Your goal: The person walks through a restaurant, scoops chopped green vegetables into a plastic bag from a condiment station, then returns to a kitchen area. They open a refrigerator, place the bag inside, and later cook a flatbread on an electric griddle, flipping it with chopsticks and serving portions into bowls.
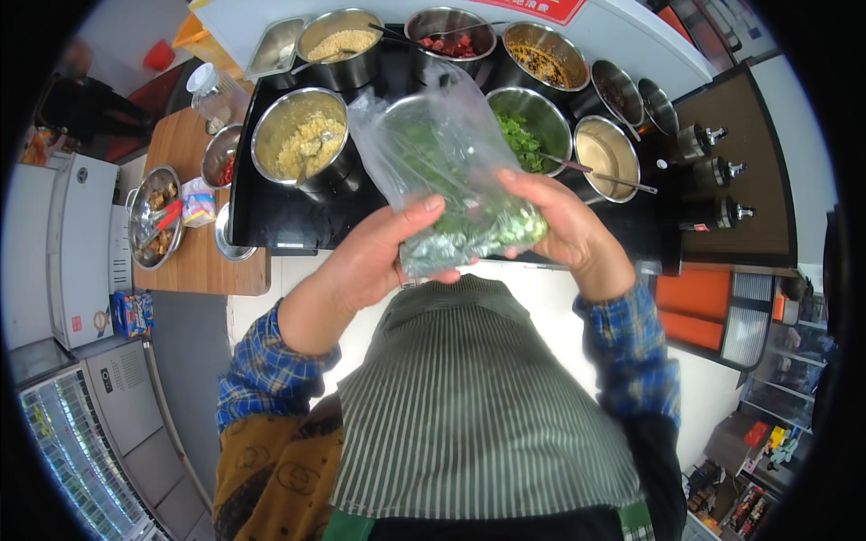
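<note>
A clear plastic bag (pixel 453 203) with green leafy vegetables inside is held up in front of me, over the near edge of the black counter. My left hand (pixel 385 250) grips its lower left side, thumb on the front. On the opposite side, my right hand (pixel 558 209) holds the lower right of the bag, fingers partly behind it. The bag's top stands loose and crumpled. Behind it, a steel pot of chopped green herbs (pixel 517 138) is partly covered. To its left is a steel pot of minced garlic-like food (pixel 311 138) with a spoon.
Along the back stand steel pots of chopped nuts (pixel 342 44), red cubes (pixel 453 44) and sauce with chili oil (pixel 541 61). A pale sauce pot (pixel 607 159) and several pump dispensers (pixel 717 169) are at right. A wooden side table (pixel 203 264) holds a steel bowl with tongs (pixel 157 216). A person (pixel 84 101) is at far left.
</note>
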